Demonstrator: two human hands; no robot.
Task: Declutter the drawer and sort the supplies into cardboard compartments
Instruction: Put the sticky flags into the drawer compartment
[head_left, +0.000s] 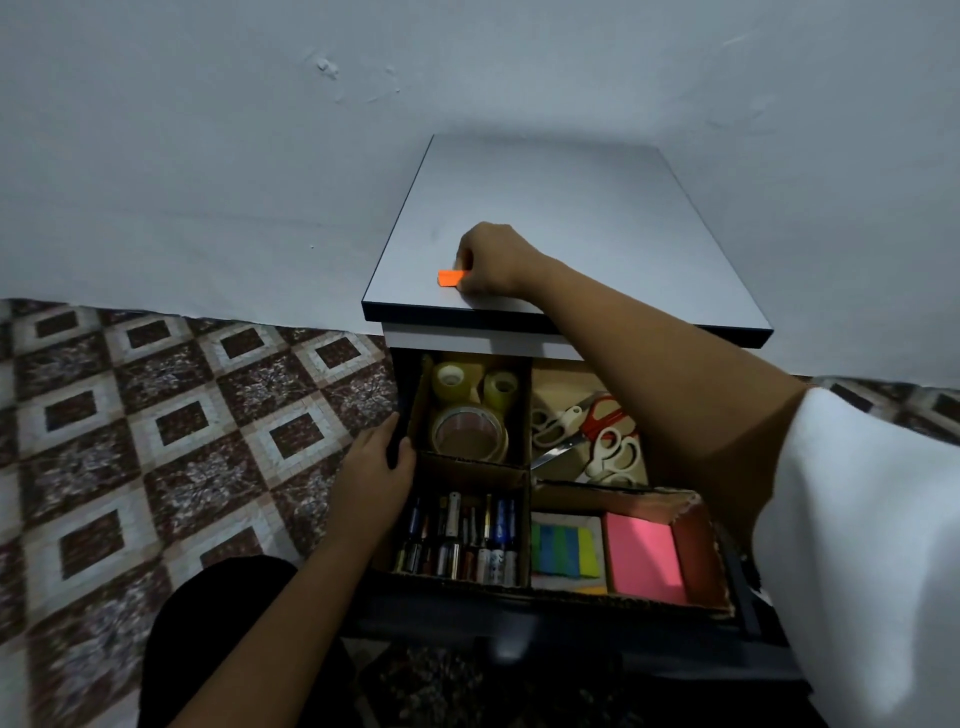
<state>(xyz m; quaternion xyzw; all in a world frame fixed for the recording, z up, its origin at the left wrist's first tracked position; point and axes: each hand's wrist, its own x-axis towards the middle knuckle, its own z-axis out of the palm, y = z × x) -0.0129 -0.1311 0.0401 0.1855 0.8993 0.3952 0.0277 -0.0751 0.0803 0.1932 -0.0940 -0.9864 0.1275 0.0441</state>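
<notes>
My left hand (374, 460) curls round the drawer wall (407, 387), just left of the batteries (462, 535). Farther off, my right hand (491, 260) pinches an orange pad (450, 278) on the cabinet top (571, 208). It's likely the last stray, and needs lifting down among the sticky notes (563, 551).

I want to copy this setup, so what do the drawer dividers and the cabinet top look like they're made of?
The dividers look like brown corrugated cardboard, matte, with rough cut edges. The cabinet top looks like laminated board, with a smooth pale grey face and a dark edge band. Its core is hidden.
</notes>
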